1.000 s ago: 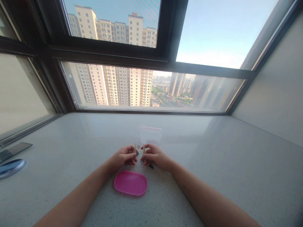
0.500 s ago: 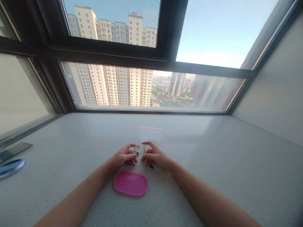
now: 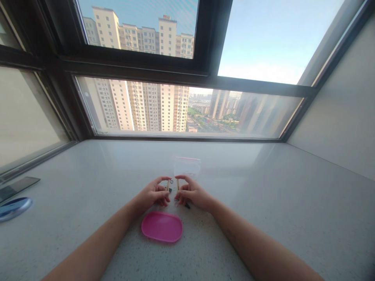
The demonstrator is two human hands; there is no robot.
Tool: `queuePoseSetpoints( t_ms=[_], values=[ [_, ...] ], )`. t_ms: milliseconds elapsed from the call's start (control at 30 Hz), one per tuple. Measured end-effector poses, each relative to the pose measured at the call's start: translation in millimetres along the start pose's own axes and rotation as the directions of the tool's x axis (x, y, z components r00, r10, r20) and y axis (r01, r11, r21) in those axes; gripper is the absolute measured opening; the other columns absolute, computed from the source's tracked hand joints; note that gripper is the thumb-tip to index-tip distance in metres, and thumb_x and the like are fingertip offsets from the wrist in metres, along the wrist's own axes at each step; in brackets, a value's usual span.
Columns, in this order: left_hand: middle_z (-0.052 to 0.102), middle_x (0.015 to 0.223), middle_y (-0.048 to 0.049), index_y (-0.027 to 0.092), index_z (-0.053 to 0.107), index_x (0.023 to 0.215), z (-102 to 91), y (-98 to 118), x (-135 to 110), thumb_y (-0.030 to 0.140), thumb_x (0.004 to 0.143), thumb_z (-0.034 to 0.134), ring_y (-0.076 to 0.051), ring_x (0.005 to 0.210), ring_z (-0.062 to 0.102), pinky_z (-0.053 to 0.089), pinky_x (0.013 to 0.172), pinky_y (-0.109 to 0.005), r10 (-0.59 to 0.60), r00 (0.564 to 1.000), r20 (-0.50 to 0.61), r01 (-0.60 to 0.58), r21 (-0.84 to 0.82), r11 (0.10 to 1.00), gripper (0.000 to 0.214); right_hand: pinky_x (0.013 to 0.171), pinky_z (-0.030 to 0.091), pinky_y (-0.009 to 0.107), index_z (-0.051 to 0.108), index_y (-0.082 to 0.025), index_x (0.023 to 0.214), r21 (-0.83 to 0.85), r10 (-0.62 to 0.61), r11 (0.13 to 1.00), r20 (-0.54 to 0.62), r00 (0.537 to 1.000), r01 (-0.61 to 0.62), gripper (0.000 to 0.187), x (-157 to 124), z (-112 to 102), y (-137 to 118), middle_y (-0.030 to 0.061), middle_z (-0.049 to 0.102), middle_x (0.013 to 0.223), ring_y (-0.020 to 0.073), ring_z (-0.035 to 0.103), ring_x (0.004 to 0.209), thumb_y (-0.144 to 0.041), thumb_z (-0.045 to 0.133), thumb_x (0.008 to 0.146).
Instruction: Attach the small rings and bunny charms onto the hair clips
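On the speckled worktop (image 3: pixel 263 203) beneath the window (image 3: pixel 187 76), beyond the pink tray (image 3: pixel 162 227), the left hand (image 3: pixel 152 192) pinches a short pale stick (image 3: pixel 168 185) between thumb and forefinger, the right hand (image 3: pixel 192 194) likewise pinching a second stick (image 3: pixel 177 185) alongside.

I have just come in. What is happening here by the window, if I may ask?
A person is handling two slim, light-coloured sticks over a pale speckled surface. The left hand holds one stick, and the right hand holds the other stick, with a gap between them. A small ring lies near the hands. A pink tray lies nearer the person, and a clear plastic bag lies beyond the hands.
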State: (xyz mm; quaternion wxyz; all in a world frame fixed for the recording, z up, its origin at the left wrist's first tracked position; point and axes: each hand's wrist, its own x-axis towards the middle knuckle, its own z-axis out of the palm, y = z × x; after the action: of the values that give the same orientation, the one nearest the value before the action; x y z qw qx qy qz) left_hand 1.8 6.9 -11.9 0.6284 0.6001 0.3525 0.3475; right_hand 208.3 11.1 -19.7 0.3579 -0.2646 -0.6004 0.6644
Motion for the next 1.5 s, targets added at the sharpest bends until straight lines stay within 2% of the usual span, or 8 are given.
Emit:
queuePoseSetpoints(
  t_ms=[700,1500],
  values=[
    [0.061,0.062,-0.0012,0.017,0.037,0.117,2.2,1.9,-1.9,0.022,0.071,0.060,-0.014,0.049,0.059,0.043,0.045,-0.022,0.009,1.000,-0.001,-0.009,0.012,1.000,0.051,0.050,0.045,0.023,0.035,-0.022,0.118,0.013,0.008,1.000,-0.013,1.000,-0.008,0.052,-0.7,0.5,-0.4,-0.0005,0.061,0.069,0.0121,0.059,0.054,-0.025,0.060,0.072],
    [0.054,0.059,0.0028,0.017,0.038,0.123,4.8,5.1,-3.1,0.023,0.070,0.062,-0.014,0.051,0.059,0.045,0.048,-0.024,0.035,0.999,-0.030,-0.033,0.038,0.999,0.059,0.044,0.038,0.019,0.031,-0.021,0.127,-0.118,-0.055,0.992,-0.031,0.998,0.051,0.058,-3.6,6.0,-7.2,-0.0028,0.055,0.067,0.0066,0.049,0.048,-0.026,0.057,0.075]
  ],
)
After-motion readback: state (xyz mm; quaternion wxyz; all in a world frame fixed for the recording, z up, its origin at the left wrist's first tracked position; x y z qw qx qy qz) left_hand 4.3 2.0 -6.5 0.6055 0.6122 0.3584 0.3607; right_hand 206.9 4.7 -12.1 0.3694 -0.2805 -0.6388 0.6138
